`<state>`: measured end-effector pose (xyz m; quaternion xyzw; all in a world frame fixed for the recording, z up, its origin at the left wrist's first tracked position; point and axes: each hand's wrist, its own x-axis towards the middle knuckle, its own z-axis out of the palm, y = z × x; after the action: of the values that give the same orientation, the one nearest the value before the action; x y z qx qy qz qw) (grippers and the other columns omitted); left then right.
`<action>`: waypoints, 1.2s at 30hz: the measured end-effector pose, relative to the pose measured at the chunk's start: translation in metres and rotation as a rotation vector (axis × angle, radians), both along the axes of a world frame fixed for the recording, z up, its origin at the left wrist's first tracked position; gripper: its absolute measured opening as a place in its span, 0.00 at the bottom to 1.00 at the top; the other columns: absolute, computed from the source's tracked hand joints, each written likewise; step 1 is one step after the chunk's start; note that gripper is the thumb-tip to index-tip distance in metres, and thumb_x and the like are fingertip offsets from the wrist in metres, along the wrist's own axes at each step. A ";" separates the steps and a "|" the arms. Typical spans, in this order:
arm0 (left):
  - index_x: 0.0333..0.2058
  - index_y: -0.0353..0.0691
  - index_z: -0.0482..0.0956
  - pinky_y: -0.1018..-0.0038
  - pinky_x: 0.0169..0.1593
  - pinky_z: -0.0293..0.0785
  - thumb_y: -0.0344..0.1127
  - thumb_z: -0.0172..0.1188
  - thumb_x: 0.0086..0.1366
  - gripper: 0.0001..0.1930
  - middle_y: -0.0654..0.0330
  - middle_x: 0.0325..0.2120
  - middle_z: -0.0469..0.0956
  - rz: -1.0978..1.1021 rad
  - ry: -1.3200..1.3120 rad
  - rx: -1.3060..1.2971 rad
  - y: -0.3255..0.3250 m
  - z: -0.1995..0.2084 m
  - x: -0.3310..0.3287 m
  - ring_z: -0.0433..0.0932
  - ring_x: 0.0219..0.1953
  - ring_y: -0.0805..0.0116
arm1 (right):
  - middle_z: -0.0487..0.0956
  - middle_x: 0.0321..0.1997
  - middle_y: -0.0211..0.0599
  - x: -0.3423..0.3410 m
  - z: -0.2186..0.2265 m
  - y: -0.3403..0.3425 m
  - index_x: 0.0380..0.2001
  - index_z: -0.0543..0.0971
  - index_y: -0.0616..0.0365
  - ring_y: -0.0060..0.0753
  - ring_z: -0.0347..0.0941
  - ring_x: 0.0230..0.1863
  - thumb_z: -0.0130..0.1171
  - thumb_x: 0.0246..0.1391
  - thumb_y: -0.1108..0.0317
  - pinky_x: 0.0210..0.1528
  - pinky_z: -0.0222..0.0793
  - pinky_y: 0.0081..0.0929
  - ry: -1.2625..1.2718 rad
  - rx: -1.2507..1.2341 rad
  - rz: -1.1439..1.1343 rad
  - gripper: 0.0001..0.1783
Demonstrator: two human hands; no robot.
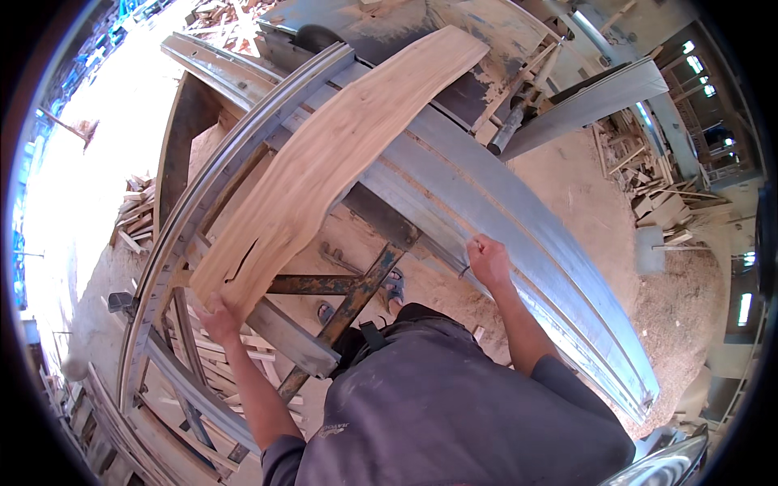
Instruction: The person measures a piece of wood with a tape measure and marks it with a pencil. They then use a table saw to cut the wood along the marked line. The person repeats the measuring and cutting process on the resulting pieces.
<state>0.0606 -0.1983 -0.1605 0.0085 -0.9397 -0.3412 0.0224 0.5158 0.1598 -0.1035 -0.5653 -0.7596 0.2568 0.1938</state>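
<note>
A long wooden slab (324, 154) with a wavy edge and a dark crack near its close end lies slanting across the metal machine table. My left hand (220, 317) grips the slab's near end, its fingers over the corner and its underside hidden. At the inner edge of the grey metal table (519, 219), my right hand (490, 261) is closed in a fist. Beside that fist a small dark lever or hook (464, 272) sticks out; whether the fingers hold anything is hidden.
A curved-looking metal rail (243, 134) runs along the left side. Rusty frame bars (369, 287) cross below, near my feet. Wood offcuts (632, 158) lie at the right, with more scraps (138, 211) at the left. Sawdust (681, 308) covers the floor. A metal beam (592, 105) stands beyond the table.
</note>
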 end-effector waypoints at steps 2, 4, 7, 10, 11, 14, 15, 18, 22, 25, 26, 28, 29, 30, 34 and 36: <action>0.59 0.26 0.74 0.58 0.65 0.64 0.57 0.54 0.69 0.36 0.34 0.57 0.75 -0.046 -0.115 0.103 -0.016 -0.011 -0.018 0.73 0.60 0.40 | 0.80 0.25 0.50 0.007 -0.009 0.023 0.26 0.80 0.59 0.54 0.80 0.30 0.61 0.58 0.57 0.33 0.73 0.47 -0.106 -0.039 0.018 0.15; 0.56 0.25 0.75 0.57 0.62 0.67 0.59 0.51 0.70 0.36 0.34 0.53 0.78 -0.053 -0.182 0.105 -0.007 -0.004 -0.014 0.75 0.57 0.39 | 0.80 0.26 0.49 0.011 -0.012 0.035 0.28 0.79 0.59 0.54 0.81 0.31 0.61 0.58 0.56 0.34 0.74 0.48 -0.168 0.057 0.069 0.15; 0.53 0.23 0.77 0.55 0.59 0.68 0.61 0.46 0.71 0.38 0.34 0.50 0.79 -0.018 -0.190 -0.015 0.001 0.001 -0.012 0.77 0.55 0.38 | 0.81 0.30 0.49 0.011 -0.024 0.044 0.35 0.76 0.58 0.55 0.81 0.34 0.61 0.59 0.55 0.36 0.75 0.50 -0.274 0.181 0.108 0.16; 0.52 0.22 0.77 0.54 0.59 0.68 0.62 0.43 0.71 0.40 0.33 0.50 0.79 -0.011 -0.191 -0.049 -0.007 -0.016 -0.019 0.77 0.55 0.38 | 0.82 0.35 0.50 0.013 -0.029 0.053 0.42 0.73 0.57 0.57 0.81 0.37 0.60 0.60 0.54 0.39 0.76 0.51 -0.409 0.175 0.149 0.18; 0.52 0.22 0.77 0.54 0.59 0.68 0.63 0.43 0.71 0.40 0.33 0.49 0.79 0.003 -0.179 -0.059 -0.008 -0.018 -0.021 0.77 0.55 0.38 | 0.82 0.37 0.51 0.013 -0.029 0.056 0.44 0.72 0.57 0.58 0.81 0.39 0.60 0.60 0.53 0.40 0.76 0.52 -0.455 0.153 0.166 0.19; 0.50 0.22 0.78 0.53 0.58 0.68 0.63 0.42 0.71 0.40 0.34 0.49 0.80 0.040 -0.174 -0.052 0.004 -0.009 -0.014 0.77 0.54 0.38 | 0.81 0.39 0.52 0.012 -0.018 0.064 0.44 0.74 0.57 0.58 0.79 0.43 0.58 0.61 0.53 0.44 0.75 0.52 -0.472 -0.038 0.145 0.18; 0.50 0.23 0.78 0.53 0.58 0.68 0.63 0.42 0.71 0.39 0.35 0.48 0.80 0.050 -0.181 -0.071 0.004 -0.005 -0.010 0.77 0.54 0.38 | 0.81 0.40 0.51 0.012 -0.016 0.068 0.43 0.74 0.57 0.57 0.79 0.44 0.57 0.61 0.54 0.46 0.75 0.52 -0.492 -0.069 0.133 0.18; 0.50 0.26 0.79 0.54 0.56 0.69 0.62 0.42 0.72 0.38 0.36 0.47 0.81 0.064 -0.190 -0.059 0.009 -0.003 -0.011 0.79 0.52 0.39 | 0.81 0.40 0.51 0.013 -0.013 0.082 0.42 0.76 0.58 0.56 0.77 0.47 0.55 0.63 0.56 0.50 0.73 0.52 -0.498 -0.046 0.130 0.15; 0.50 0.28 0.80 0.55 0.54 0.70 0.62 0.42 0.72 0.36 0.38 0.45 0.82 0.051 -0.202 -0.058 0.002 0.000 -0.010 0.79 0.49 0.40 | 0.80 0.39 0.51 -0.010 -0.007 0.092 0.39 0.78 0.59 0.56 0.75 0.48 0.52 0.64 0.61 0.52 0.70 0.51 -0.346 0.131 0.199 0.13; 0.50 0.28 0.80 0.55 0.54 0.70 0.63 0.43 0.73 0.37 0.38 0.45 0.82 0.093 -0.197 -0.017 0.010 0.005 -0.007 0.79 0.50 0.40 | 0.80 0.40 0.51 -0.047 -0.001 0.100 0.40 0.78 0.59 0.57 0.75 0.48 0.51 0.64 0.63 0.52 0.70 0.50 -0.269 0.080 0.255 0.12; 0.50 0.27 0.79 0.55 0.54 0.70 0.63 0.43 0.73 0.37 0.38 0.45 0.82 0.101 -0.197 -0.030 0.008 0.003 -0.008 0.79 0.50 0.40 | 0.80 0.41 0.51 -0.060 0.002 0.102 0.40 0.78 0.59 0.57 0.75 0.48 0.51 0.64 0.64 0.51 0.70 0.50 -0.251 0.060 0.273 0.12; 0.50 0.27 0.79 0.55 0.54 0.70 0.62 0.43 0.74 0.37 0.38 0.45 0.82 0.120 -0.195 -0.079 0.007 0.000 -0.009 0.78 0.50 0.39 | 0.80 0.43 0.51 -0.087 0.004 0.108 0.42 0.79 0.59 0.57 0.76 0.48 0.52 0.64 0.64 0.51 0.71 0.49 -0.224 0.012 0.308 0.12; 0.51 0.27 0.79 0.56 0.54 0.70 0.62 0.43 0.74 0.37 0.38 0.45 0.82 0.110 -0.181 -0.092 0.005 -0.002 -0.010 0.79 0.49 0.41 | 0.80 0.44 0.50 -0.099 0.005 0.111 0.43 0.79 0.58 0.57 0.76 0.49 0.52 0.64 0.64 0.51 0.71 0.49 -0.211 -0.013 0.325 0.12; 0.51 0.27 0.79 0.56 0.54 0.70 0.62 0.43 0.75 0.36 0.39 0.45 0.82 0.100 -0.169 -0.101 0.002 -0.006 -0.012 0.80 0.49 0.43 | 0.80 0.44 0.50 -0.110 0.005 0.115 0.44 0.79 0.58 0.57 0.76 0.49 0.52 0.64 0.64 0.51 0.71 0.48 -0.175 -0.016 0.337 0.12; 0.52 0.28 0.80 0.59 0.53 0.71 0.61 0.44 0.76 0.36 0.45 0.44 0.83 0.073 -0.293 0.183 -0.029 -0.029 -0.023 0.81 0.47 0.54 | 0.81 0.45 0.50 -0.149 0.005 0.134 0.47 0.80 0.57 0.57 0.77 0.47 0.53 0.65 0.63 0.49 0.73 0.46 -0.044 -0.023 0.374 0.14; 0.55 0.30 0.78 0.62 0.54 0.72 0.62 0.44 0.76 0.35 0.49 0.46 0.83 0.096 -0.405 0.264 -0.043 -0.030 -0.035 0.81 0.49 0.58 | 0.82 0.42 0.50 -0.163 0.000 0.144 0.48 0.80 0.58 0.55 0.79 0.44 0.54 0.65 0.62 0.47 0.74 0.43 -0.016 -0.046 0.376 0.15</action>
<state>0.0259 -0.2409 -0.1906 0.1240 -0.8709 -0.4507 -0.1517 0.3529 0.3035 -0.1034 -0.4196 -0.8473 0.3014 0.1232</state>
